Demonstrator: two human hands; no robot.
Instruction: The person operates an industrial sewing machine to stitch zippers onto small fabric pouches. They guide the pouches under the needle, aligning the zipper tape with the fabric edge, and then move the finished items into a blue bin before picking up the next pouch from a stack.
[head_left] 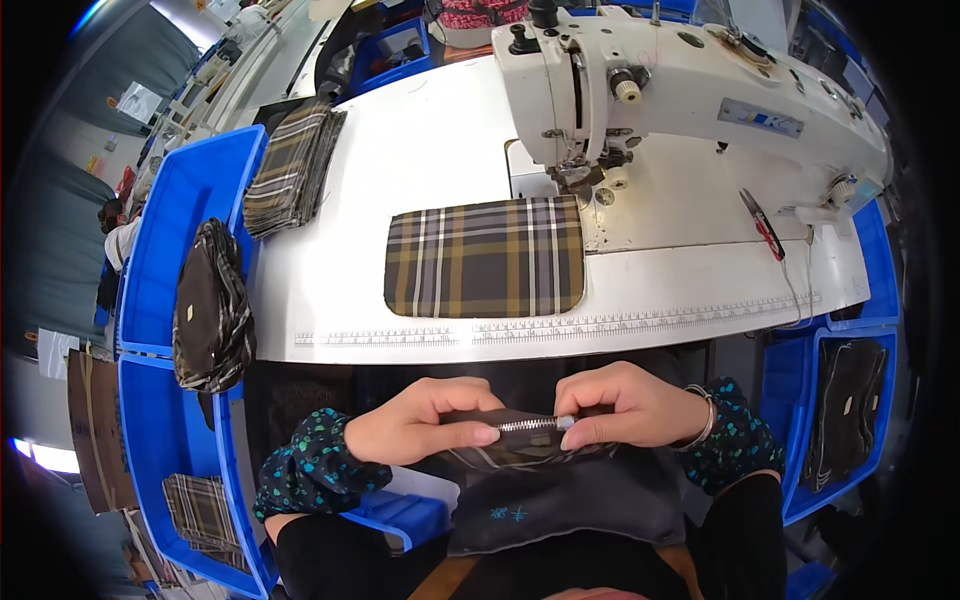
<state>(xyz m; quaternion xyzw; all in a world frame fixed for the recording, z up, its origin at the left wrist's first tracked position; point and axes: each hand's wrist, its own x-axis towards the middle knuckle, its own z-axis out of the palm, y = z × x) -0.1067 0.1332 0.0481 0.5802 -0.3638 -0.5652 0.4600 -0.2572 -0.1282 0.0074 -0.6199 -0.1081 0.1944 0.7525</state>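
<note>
Just past the near table edge, at lap height, my two hands hold a dark plaid zippered pouch (497,457). My left hand (432,420) pinches one end of its silver-toothed zipper (526,424), thumb on top. At the other end my right hand (632,405) grips close to a pale tab, its thumb and fingers closed. The teeth lie stretched between both thumbs; the fingers behind the cloth are partly hidden. Ahead on the table, a flat plaid fabric panel (485,258) with rounded corners reaches up to the sewing machine's needle area (578,178).
A white sewing machine (700,95) occupies the back right, with red-handled thread snips (765,227) beside it. Plaid panels (292,168) are stacked at the left. Dark pouches (212,310) hang over a blue bin (150,240). Another blue bin (790,450) at right holds dark pieces (845,410).
</note>
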